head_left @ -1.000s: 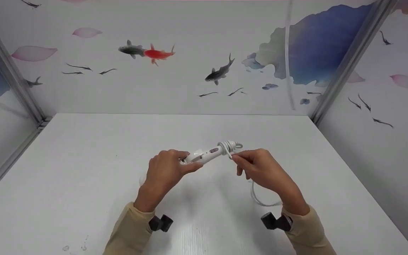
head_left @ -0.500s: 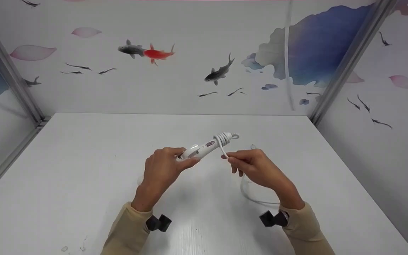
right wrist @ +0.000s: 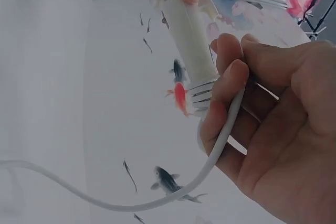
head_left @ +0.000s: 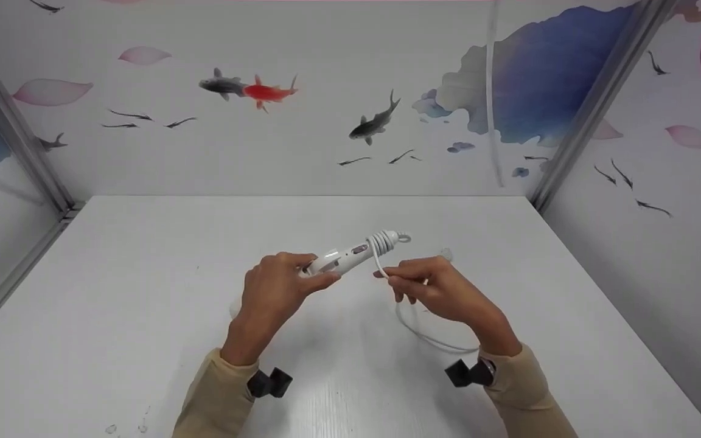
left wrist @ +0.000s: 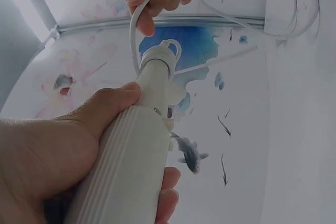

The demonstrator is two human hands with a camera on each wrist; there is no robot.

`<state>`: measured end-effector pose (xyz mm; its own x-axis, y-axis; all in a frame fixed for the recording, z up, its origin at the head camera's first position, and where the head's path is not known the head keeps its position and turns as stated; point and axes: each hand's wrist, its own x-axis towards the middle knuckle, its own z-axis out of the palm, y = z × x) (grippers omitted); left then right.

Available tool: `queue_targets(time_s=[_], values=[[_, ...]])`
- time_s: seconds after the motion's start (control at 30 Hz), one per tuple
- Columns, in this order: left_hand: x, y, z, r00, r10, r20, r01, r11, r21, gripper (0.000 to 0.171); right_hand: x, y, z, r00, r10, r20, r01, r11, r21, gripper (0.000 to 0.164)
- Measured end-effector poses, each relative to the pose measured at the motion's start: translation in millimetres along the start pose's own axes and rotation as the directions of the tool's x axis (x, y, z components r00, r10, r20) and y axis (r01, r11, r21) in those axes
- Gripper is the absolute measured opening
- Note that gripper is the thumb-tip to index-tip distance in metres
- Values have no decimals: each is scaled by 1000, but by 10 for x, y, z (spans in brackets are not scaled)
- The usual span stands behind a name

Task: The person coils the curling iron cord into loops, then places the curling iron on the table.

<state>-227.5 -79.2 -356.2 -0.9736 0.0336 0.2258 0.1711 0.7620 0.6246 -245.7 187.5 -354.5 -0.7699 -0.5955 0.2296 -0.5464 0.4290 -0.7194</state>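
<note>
The desk [head_left: 162, 243] is a smooth white surface with a straight far edge at 12 o'clock, soft grey shadows around its middle and a streaky gleam at 6. Faint smudges [head_left: 111, 429] mark it towards 8 o'clock, and a tiny dark speck [head_left: 198, 267] sits between 9 and 10. At 4 o'clock a curve of white cord [head_left: 432, 342] shows against the surface, with a pale, partly hidden bit [head_left: 446, 252] at 2; whether either touches the desk cannot be told.
</note>
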Motion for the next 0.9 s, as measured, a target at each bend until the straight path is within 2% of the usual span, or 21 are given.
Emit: queue_targets(time_s=[0.13, 0.3, 0.4, 0.47, 0.57, 0.67, 0.7, 0.77, 0.9], values=[[0, 3, -75, 1000, 4, 28, -2, 998, -70, 47, 5, -1, -15, 999, 33, 14, -33, 999, -19, 25], [10, -32, -175, 994, 25, 111, -1, 978, -209, 44, 21, 137, -58, 982, 191, -8, -191, 980, -55, 27], [17, -68, -195, 977, 78, 198, -23, 965, -263, 43, 40, 285, -63, 956, 291, -30, -292, 954, -72, 30], [20, -94, -191, 955, 146, 259, -74, 961, -266, 41, 49, 384, -58, 944, 327, -39, -329, 942, -68, 26], [18, -116, -170, 910, 244, 336, -164, 954, -250, 36, 50, 492, -65, 959, 278, -55, -282, 954, -101, 14], [5, -102, -127, 874, 284, 393, -211, 952, -220, 29, 47, 536, -92, 974, 210, -82, -217, 972, -92, 7], [-1, -90, -106, 867, 285, 409, -216, 954, -206, 28, 46, 538, -104, 977, 190, -92, -198, 976, -91, 7], [-13, -63, -55, 859, 277, 430, -225, 959, -170, 28, 46, 517, -121, 973, 200, -113, -208, 976, -63, 10], [-39, -1, 54, 858, 243, 453, -229, 970, -87, 35, 35, 417, -122, 966, 225, -124, -234, 970, -63, 14]])
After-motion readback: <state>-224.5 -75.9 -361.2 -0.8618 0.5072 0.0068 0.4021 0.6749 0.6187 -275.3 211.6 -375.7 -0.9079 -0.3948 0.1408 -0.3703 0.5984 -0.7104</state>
